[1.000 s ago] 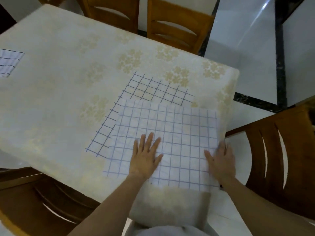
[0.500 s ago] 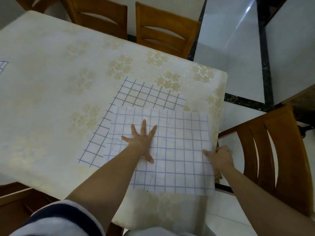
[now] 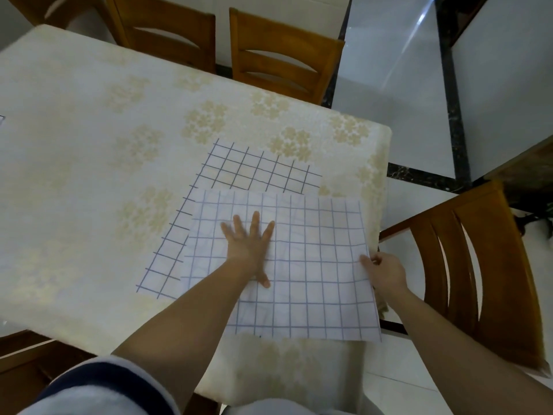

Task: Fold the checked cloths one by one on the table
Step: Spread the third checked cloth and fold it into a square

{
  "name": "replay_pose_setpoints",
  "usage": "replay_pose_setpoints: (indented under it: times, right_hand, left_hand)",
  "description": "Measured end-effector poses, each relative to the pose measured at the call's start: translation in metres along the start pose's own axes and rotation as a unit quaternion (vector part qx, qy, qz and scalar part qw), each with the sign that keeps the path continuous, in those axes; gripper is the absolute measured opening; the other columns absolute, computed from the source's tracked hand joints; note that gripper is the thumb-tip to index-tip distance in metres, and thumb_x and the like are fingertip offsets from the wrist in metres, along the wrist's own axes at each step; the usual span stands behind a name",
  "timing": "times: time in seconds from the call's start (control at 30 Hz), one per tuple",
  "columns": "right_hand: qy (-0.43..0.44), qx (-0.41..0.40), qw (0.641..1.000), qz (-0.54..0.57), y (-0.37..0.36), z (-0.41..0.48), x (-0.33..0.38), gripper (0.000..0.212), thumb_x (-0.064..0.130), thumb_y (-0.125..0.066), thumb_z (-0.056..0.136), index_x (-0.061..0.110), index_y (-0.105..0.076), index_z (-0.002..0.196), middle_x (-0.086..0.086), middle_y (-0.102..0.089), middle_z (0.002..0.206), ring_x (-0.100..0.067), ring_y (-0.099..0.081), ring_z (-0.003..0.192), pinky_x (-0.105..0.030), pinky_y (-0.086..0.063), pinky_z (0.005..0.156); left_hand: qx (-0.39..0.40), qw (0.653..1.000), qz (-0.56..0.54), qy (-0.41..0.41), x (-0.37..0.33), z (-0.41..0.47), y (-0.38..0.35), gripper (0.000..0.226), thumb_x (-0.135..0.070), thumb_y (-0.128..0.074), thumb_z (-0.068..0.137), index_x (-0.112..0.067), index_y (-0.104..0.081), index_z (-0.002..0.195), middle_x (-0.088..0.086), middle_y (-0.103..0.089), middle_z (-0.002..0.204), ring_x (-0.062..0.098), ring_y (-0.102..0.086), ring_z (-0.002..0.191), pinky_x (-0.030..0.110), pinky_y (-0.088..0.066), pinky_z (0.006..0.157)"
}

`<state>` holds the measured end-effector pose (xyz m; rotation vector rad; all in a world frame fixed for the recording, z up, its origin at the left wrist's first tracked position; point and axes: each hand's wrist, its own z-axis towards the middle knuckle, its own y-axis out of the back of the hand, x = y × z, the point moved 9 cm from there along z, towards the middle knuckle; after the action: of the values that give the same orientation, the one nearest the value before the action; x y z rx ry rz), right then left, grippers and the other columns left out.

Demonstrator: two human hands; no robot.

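A white checked cloth (image 3: 317,265) with blue lines lies flat near the table's right front corner, its front edge hanging past the table edge. Under it lies a second checked cloth (image 3: 254,169) with darker lines, showing at the back and left. My left hand (image 3: 248,247) presses flat on the top cloth with fingers spread. My right hand (image 3: 384,272) pinches the top cloth's right edge, fingers curled round it at the table's side.
The table (image 3: 89,145) wears a cream flowered cover. Wooden chairs stand behind it (image 3: 284,58) and to the right (image 3: 478,265). A sliver of another checked cloth (image 3: 1,118) shows at the far left edge. Glossy tiled floor lies beyond.
My left hand slid further up the top cloth and spread its fingers. My right hand left the cloth's surface, moved to its right edge and took hold of it.
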<state>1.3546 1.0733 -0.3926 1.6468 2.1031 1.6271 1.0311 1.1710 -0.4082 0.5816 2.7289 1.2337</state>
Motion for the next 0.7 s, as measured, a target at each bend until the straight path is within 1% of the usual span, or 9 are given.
replay_pose_setpoints:
  times: [0.03, 0.1, 0.2, 0.33, 0.4, 0.47, 0.53, 0.6, 0.7]
  right_hand:
    - [0.003, 0.005, 1.0, -0.002, 0.002, -0.002, 0.003, 0.029, 0.037, -0.062, 0.095, 0.01, -0.069, 0.103, -0.007, -0.069, 0.087, -0.023, -0.066, 0.079, -0.034, -0.056, 0.066]
    - [0.017, 0.01, 1.0, -0.009, 0.008, -0.008, 0.01, 0.027, 0.035, -0.06, 0.097, 0.009, -0.068, 0.098, -0.007, -0.068, 0.085, -0.024, -0.066, 0.079, -0.029, -0.05, 0.06]
    - [0.048, 0.018, 0.999, 0.004, 0.015, -0.022, 0.028, 0.022, 0.03, -0.055, 0.1, 0.011, -0.066, 0.098, -0.007, -0.069, 0.088, -0.019, -0.065, 0.076, -0.028, -0.048, 0.058]
    - [0.09, 0.034, 0.995, 0.024, 0.017, -0.043, 0.051, 0.027, 0.03, -0.05, 0.102, 0.013, -0.066, 0.117, -0.003, -0.072, 0.096, -0.015, -0.069, 0.082, -0.032, -0.059, 0.067]
    - [0.13, 0.03, 0.991, 0.017, 0.02, -0.055, 0.069, 0.031, 0.028, -0.047, 0.103, 0.013, -0.063, 0.125, -0.004, -0.072, 0.098, -0.016, -0.068, 0.085, -0.038, -0.06, 0.076]
    - [0.167, 0.034, 0.985, 0.009, 0.018, -0.07, 0.091, 0.032, 0.026, -0.046, 0.104, 0.014, -0.06, 0.129, -0.006, -0.07, 0.101, -0.017, -0.066, 0.09, -0.04, -0.059, 0.083]
    - [0.215, 0.033, 0.976, 0.01, 0.016, -0.085, 0.114, 0.032, 0.025, -0.045, 0.104, 0.015, -0.06, 0.13, -0.008, -0.07, 0.09, -0.02, -0.066, 0.084, -0.041, -0.058, 0.082]
    - [0.265, 0.039, 0.963, 0.013, 0.011, -0.103, 0.139, 0.031, 0.026, -0.045, 0.104, 0.021, -0.06, 0.13, -0.008, -0.067, 0.073, -0.022, -0.065, 0.07, -0.044, -0.059, 0.073]
    - [0.282, 0.069, 0.957, 0.012, -0.006, -0.121, 0.17, 0.042, 0.024, -0.044, 0.104, 0.027, -0.043, 0.146, -0.006, -0.062, 0.062, -0.019, -0.062, 0.06, -0.036, -0.058, 0.07]
  left_hand:
    - [-0.021, 0.999, 0.019, -0.027, -0.003, -0.001, 0.0, 0.151, -0.076, -0.078, 0.061, -0.027, 0.03, 0.153, 0.015, 0.039, 0.158, 0.054, 0.024, 0.145, 0.075, 0.003, 0.114]
    - [-0.018, 0.996, 0.004, -0.084, -0.009, -0.001, -0.008, 0.147, -0.071, -0.079, 0.066, -0.022, 0.028, 0.155, 0.012, 0.038, 0.159, 0.046, 0.027, 0.147, 0.066, 0.004, 0.12]
    - [0.012, 0.994, -0.034, -0.103, -0.012, 0.002, -0.014, 0.153, -0.064, -0.085, 0.063, -0.023, 0.033, 0.152, 0.009, 0.043, 0.156, 0.043, 0.03, 0.147, 0.066, 0.004, 0.12]
    - [0.026, 0.996, -0.017, -0.078, -0.017, 0.005, -0.016, 0.161, -0.069, -0.086, 0.057, -0.023, 0.038, 0.149, 0.01, 0.048, 0.153, 0.047, 0.032, 0.145, 0.073, 0.003, 0.116]
    - [0.029, 0.997, -0.02, -0.071, -0.017, 0.006, -0.018, 0.163, -0.07, -0.086, 0.055, -0.023, 0.041, 0.147, 0.009, 0.051, 0.151, 0.047, 0.035, 0.142, 0.074, 0.005, 0.114]
    - [0.032, 0.997, -0.032, -0.067, -0.017, 0.007, -0.019, 0.165, -0.068, -0.087, 0.054, -0.024, 0.044, 0.145, 0.008, 0.055, 0.147, 0.046, 0.039, 0.14, 0.074, 0.007, 0.114]
    - [0.039, 0.997, -0.041, -0.061, -0.016, 0.009, -0.021, 0.166, -0.067, -0.089, 0.054, -0.026, 0.045, 0.143, 0.007, 0.057, 0.145, 0.044, 0.042, 0.138, 0.074, 0.01, 0.113]
    - [0.041, 0.997, -0.043, -0.057, -0.017, 0.011, -0.021, 0.167, -0.067, -0.089, 0.052, -0.027, 0.047, 0.142, 0.006, 0.059, 0.143, 0.043, 0.044, 0.137, 0.074, 0.012, 0.113]
    - [0.055, 0.996, -0.053, -0.05, -0.017, 0.011, -0.023, 0.17, -0.069, -0.089, 0.049, -0.029, 0.049, 0.139, 0.004, 0.062, 0.14, 0.041, 0.048, 0.135, 0.074, 0.015, 0.111]
